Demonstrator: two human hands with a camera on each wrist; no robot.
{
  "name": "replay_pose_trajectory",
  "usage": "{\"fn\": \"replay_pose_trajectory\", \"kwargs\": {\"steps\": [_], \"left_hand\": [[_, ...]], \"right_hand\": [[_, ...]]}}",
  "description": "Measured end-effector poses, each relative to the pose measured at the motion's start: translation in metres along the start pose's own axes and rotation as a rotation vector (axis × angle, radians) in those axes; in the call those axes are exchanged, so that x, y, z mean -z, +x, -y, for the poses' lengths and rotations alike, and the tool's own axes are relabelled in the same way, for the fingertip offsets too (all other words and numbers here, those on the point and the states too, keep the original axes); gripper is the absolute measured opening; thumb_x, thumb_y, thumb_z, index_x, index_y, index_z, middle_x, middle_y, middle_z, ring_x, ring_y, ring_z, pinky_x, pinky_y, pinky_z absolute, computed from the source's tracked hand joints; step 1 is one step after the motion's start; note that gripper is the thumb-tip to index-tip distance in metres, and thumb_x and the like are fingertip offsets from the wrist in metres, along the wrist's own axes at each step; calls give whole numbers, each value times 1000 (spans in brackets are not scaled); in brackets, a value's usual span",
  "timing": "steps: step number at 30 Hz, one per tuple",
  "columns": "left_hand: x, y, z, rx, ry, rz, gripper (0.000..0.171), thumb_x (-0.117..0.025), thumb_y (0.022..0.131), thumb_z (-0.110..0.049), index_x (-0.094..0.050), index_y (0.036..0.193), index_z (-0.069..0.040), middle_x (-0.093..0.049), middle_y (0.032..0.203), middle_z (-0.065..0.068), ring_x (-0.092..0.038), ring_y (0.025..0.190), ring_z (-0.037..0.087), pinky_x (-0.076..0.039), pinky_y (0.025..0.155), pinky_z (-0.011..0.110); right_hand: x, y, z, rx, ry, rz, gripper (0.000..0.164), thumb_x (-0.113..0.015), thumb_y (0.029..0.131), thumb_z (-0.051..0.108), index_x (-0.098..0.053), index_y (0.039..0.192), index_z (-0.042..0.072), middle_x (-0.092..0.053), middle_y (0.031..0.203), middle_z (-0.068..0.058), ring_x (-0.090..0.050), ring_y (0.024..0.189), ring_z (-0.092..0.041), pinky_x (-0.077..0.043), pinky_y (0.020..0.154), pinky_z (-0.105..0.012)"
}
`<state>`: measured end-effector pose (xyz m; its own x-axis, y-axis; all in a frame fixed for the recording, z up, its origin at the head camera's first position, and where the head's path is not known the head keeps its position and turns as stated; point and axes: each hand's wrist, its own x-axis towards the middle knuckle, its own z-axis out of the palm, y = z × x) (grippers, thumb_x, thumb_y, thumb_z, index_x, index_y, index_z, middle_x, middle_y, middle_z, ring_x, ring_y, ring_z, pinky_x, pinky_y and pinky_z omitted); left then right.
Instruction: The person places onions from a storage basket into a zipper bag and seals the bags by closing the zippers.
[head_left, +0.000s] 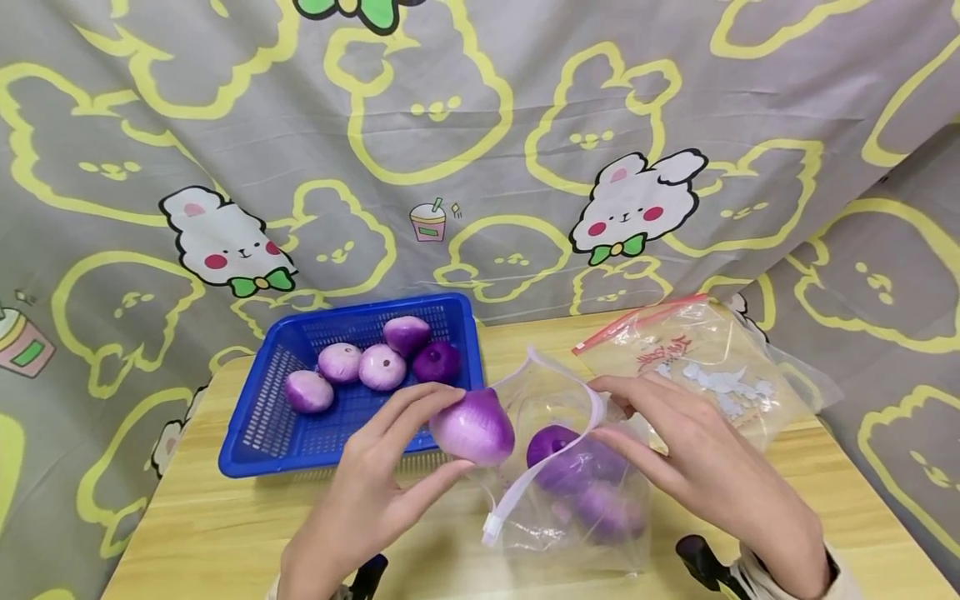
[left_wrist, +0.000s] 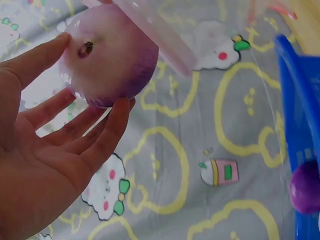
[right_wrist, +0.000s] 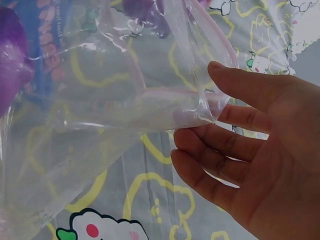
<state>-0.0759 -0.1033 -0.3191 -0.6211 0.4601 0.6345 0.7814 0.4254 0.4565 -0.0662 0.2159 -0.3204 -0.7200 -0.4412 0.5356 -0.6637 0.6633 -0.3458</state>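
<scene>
Onion (head_left: 474,429), glossy and bulbous, beside a thin, crinkled, transparent plastic bag (head_left: 516,493).

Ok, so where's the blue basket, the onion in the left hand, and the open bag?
Blue basket (head_left: 300,463): head view, its near rim.
Held onion (head_left: 476,429): head view, middle of its side.
Open bag (head_left: 562,557): head view, clear plastic near the bottom.

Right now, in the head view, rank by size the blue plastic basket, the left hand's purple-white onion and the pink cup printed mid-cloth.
1. Blue plastic basket
2. Purple-white onion, nearer than the cup
3. Pink printed cup
</scene>
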Motion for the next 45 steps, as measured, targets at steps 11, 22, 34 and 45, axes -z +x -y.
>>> {"fn": "replay_pose_trajectory", "kwargs": {"steps": [11, 22, 34, 45], "left_hand": [[-14, 0, -14, -44, 52, 147, 49, -73, 92, -34, -59, 135, -16, -57, 135, 1, -56, 125, 18, -45, 105, 29], [-22, -5, -18, -52, 66, 351, 50, -68, 96, -29, -53, 142, -19, -51, 144, -2, -51, 131, 15, -48, 103, 35], [-1, -5, -18, -112, 4, 24, 25, -63, 99, -19, -66, 122, -9, -67, 116, 1, -64, 105, 15, -51, 92, 23], [4, -9, 0, 145, 233, 230, 13, -66, 97, -25, -73, 102, -16, -69, 95, -10, -62, 86, 3, -55, 77, 26]], "right_hand": [[-4, 4, 4, 114, 19, -90, 33, -58, 101, 37, -65, 124, 14, -65, 112, 11, -60, 93, -4, -46, 84, -15], [-6, 14, 17, 275, 144, -262, 30, -52, 104, 26, -70, 110, 2, -69, 100, -2, -59, 87, -11, -45, 82, -16], [-7, 22, 18, 371, 257, -348, 27, -56, 102, 16, -71, 99, -6, -70, 94, -9, -61, 89, -15, -47, 88, -17], [-10, 21, 15, 312, 241, -335, 28, -54, 104, 19, -70, 100, -3, -69, 94, -7, -60, 92, -14, -44, 92, -17]]}}
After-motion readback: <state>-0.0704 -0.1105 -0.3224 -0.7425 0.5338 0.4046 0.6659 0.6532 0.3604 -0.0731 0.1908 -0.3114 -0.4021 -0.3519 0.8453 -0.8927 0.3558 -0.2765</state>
